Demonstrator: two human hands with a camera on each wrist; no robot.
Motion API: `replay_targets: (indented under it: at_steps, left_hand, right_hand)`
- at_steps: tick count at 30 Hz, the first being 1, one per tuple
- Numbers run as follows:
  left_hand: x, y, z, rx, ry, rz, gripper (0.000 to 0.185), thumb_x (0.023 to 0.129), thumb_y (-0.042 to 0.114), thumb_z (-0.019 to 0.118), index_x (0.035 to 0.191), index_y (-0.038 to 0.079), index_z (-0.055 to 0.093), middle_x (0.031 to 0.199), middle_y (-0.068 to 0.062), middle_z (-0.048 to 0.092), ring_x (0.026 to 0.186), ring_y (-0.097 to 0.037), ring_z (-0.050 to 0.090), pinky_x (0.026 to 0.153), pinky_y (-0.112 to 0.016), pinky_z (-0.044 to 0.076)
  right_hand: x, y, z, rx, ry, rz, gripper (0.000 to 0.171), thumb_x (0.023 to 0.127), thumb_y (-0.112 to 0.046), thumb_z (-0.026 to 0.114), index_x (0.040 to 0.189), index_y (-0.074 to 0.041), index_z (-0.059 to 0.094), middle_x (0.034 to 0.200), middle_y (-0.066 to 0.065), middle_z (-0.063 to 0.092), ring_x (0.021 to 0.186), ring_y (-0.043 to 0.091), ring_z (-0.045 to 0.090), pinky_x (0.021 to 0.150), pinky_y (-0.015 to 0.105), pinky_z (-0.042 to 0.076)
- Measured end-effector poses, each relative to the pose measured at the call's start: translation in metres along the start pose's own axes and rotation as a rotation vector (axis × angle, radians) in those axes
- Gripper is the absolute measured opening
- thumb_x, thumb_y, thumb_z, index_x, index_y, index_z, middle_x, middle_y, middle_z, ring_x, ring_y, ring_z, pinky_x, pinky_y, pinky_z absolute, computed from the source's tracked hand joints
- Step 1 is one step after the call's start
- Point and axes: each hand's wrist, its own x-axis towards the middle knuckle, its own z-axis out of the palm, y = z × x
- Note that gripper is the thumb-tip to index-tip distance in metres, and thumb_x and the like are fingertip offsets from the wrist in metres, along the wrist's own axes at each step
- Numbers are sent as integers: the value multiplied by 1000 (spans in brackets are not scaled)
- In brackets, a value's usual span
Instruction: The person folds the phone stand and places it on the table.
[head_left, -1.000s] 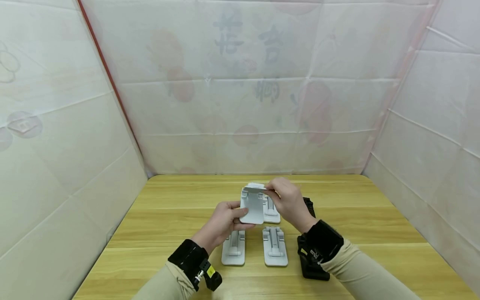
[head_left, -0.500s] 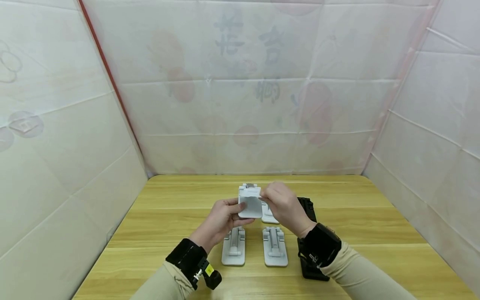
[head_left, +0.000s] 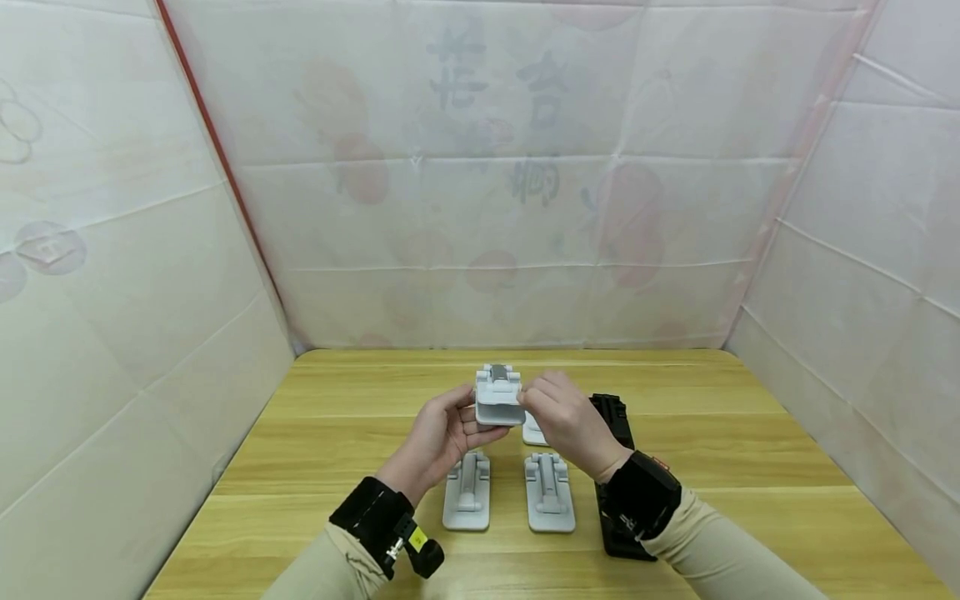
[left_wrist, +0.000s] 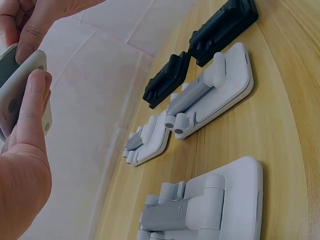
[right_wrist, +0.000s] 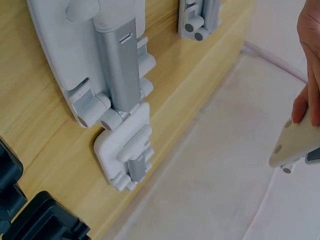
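White folding phone stand [head_left: 498, 396] held up above the middle of the table [head_left: 337, 433], clear of everything lying there. Gripped from the left side by the left hand [head_left: 438, 437], fingers [left_wrist: 31, 107] curled along its edge, thumb on the near face; pinched at the right edge by the right hand [head_left: 562, 417], fingertips [right_wrist: 306, 107] pressed on the pale plate. Held between both hands probably so the hinged parts can be folded against each other. Directly below, two more white stands [head_left: 467, 492] [head_left: 550, 492] lying flat side by side, folded, arms down. A third white one [head_left: 532, 432] beyond, mostly hidden by the right hand. To the right, black stands [head_left: 611, 417] in a row, one partly under the right wrist. Laid in neat rows, likely for easy reach. Pale fabric walls [head_left: 480, 208] around.
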Motion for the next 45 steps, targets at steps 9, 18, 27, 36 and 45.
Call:
replay_targets:
  at_steps: [9,18,27,36,45]
  left_hand:
    - [0,0,0,41,24,-6,52,109,29,48,145,-9,47,125,-28,67,110,-32,71,96,-41,59]
    - [-2,-1,-1,29,68,-2,48,107,23,48,141,-10,47,120,-26,70,108,-30,72,94,-40,60]
    - [-3,-2,-2,54,85,-4,51,106,21,47,145,-11,42,121,-28,68,109,-31,71,96,-41,59]
    - [-3,-5,-4,61,89,11,47,105,16,46,144,-11,42,125,-29,65,108,-30,72,96,-41,59]
    - [-2,-5,-4,104,68,27,45,106,14,44,141,-13,48,127,-30,66,111,-31,70,96,-41,59]
  right_hand:
    - [-1,-2,-3,-38,-60,-23,24,108,-3,44,100,-8,65,95,2,66,92,18,61,83,30,55]
    - [-2,1,-5,27,-40,-19,12,95,-12,73,107,-9,73,101,1,70,93,18,62,86,31,54]
    - [-9,-5,-3,383,-172,481,30,104,-26,62,130,-10,64,122,2,65,110,16,56,94,33,50]
    - [-7,-9,-2,770,-416,1045,51,102,-50,58,137,-13,60,120,3,63,106,20,59,93,38,52]
    - [-7,-8,0,968,-451,1149,33,105,-40,57,108,-8,66,98,13,63,90,27,59,81,36,50]
